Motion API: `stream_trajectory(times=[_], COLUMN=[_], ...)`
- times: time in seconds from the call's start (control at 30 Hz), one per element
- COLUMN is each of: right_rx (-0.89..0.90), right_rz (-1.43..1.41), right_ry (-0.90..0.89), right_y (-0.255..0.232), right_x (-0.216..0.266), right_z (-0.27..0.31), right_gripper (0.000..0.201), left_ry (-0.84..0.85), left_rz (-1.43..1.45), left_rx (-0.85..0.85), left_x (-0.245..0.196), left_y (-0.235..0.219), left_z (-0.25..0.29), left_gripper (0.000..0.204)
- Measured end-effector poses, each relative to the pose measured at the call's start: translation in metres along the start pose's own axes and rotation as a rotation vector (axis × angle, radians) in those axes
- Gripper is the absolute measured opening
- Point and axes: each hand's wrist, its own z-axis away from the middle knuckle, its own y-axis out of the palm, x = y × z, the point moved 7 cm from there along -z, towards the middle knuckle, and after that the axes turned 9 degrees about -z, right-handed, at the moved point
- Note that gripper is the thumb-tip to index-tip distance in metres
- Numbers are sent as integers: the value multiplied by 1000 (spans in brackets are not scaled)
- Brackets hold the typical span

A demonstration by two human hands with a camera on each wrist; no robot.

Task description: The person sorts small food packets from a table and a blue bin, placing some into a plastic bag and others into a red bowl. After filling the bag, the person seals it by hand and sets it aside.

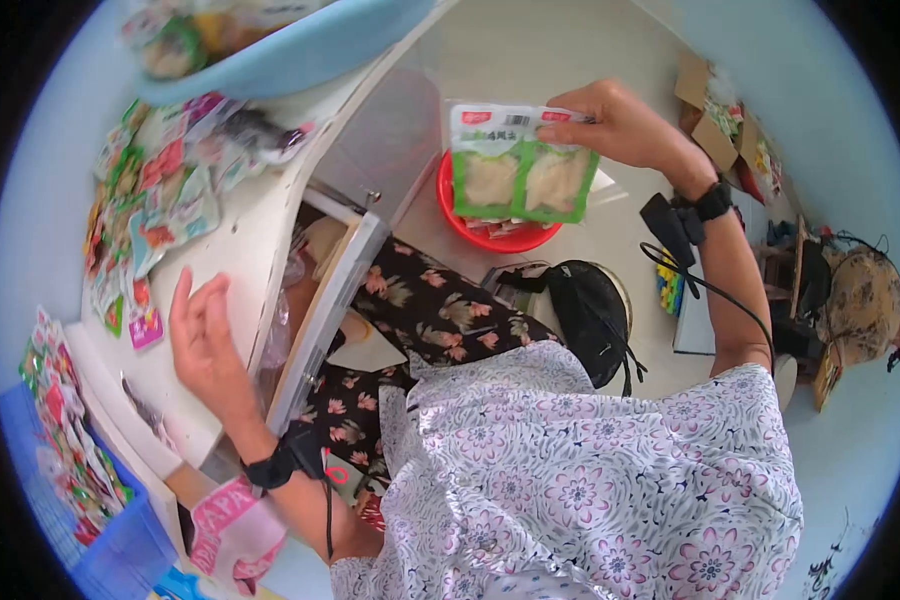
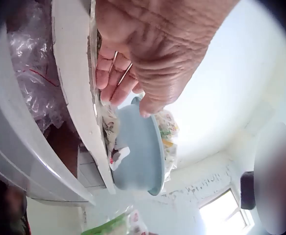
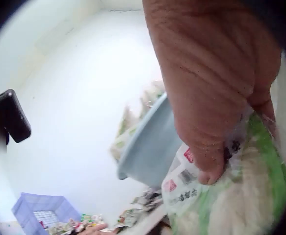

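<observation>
My right hand pinches the top edge of a green-and-white twin food packet, thumb on its printed face. The packet hangs over a red basin, which holds more small packets. In the right wrist view the thumb presses near the barcode of the packet. My left hand is held over the white tabletop, fingers loosely bent and nothing in them. Close by it lie several colourful snack packets. In the left wrist view, that hand is near the table edge.
A light blue basin with packets stands on the table's far end. At the lower left is a blue basket of packets. An open drawer juts out over my lap. A black bag and a cardboard box are to the right.
</observation>
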Motion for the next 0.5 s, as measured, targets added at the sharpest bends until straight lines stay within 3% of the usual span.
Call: stream_trajectory(times=[0.07, 0.17, 0.3, 0.5], right_rx=[-66, -244, -385, -585], right_rz=[155, 48, 0, -33], right_ry=[172, 265, 435, 653], right_y=[-2, 15, 59, 129], right_x=[-66, -188, -311, -404], right_z=[3, 6, 26, 61], right_gripper=[33, 36, 37, 34], left_ry=[-40, -101, -152, -109], left_rz=[-72, -224, -332, -454], left_rx=[-46, -115, -172, -198], left_x=[6, 7, 11, 8], left_y=[-5, -9, -8, -7], left_z=[0, 2, 5, 7], left_gripper=[43, 42, 41, 38])
